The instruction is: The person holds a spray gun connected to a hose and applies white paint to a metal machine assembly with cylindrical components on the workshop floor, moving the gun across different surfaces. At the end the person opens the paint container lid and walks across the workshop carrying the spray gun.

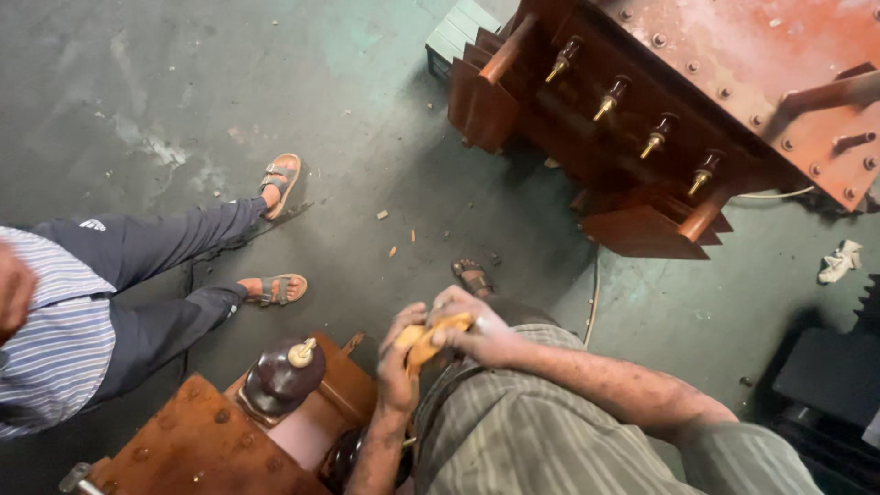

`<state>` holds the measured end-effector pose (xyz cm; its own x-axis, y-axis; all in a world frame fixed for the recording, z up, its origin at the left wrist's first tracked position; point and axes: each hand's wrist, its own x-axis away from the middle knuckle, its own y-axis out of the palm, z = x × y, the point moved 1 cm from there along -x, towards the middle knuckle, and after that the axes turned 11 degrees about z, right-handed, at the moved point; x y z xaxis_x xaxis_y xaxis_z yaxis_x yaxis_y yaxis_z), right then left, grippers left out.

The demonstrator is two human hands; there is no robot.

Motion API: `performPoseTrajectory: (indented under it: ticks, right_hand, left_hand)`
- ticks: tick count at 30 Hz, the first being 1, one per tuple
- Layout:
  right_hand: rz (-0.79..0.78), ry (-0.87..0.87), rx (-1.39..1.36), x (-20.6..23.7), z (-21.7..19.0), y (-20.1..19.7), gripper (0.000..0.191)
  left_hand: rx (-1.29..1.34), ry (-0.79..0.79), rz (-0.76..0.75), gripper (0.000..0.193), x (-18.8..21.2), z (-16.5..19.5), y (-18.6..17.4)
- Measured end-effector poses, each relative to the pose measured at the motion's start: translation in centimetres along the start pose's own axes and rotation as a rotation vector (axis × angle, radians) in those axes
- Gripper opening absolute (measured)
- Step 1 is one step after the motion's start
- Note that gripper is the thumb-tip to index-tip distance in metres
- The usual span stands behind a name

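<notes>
Closest to me, both my hands are wrapped around a folded yellow-orange cloth, bunched just above my lap. My left hand grips its lower end with fingers curled tight; my right hand clamps over the top, thumb pressing down, so neither hand is open at all.

I judge the main risk to be the cloth slipping out as I twist or squeeze it, since my grip overlaps and my hands look dusty; it would drop onto the dirty floor. My left elbow also sits near the dark brown ceramic insulator with its cream-coloured top, standing on the rust-brown metal lid just beside my knee, and a careless swing could knock it.

To my left a person in a striped shirt and sandals stands near. Farther off lies the big reddish-brown transformer tank with its row of brass-tipped terminals, and a white rag on the floor.
</notes>
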<state>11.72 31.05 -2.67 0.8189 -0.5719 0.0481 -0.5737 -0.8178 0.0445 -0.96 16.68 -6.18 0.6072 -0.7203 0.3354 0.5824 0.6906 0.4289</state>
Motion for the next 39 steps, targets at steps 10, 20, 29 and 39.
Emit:
performPoseTrajectory:
  ticks: [10,20,29,39]
  right_hand:
    - [0.114,0.761,-0.168,1.1,-2.3,7.4,0.057]
    - [0.151,0.228,0.390,-1.8,-5.0,5.3,0.054]
    - [0.028,-0.212,0.350,-4.6,-8.0,-5.1,0.074]
    - [0.041,0.063,0.059,-5.3,-5.5,-14.0,0.039]
  left_hand:
    - [-0.714,0.147,-0.009,0.041,3.6,8.1,-2.2]
    - [-0.681,0.639,0.153,0.028,4.1,9.1,1.2]
    - [-0.512,0.608,0.366,0.018,-0.8,7.0,13.3]
    - [-0.953,1.103,0.069,0.017,-2.4,4.9,20.1]
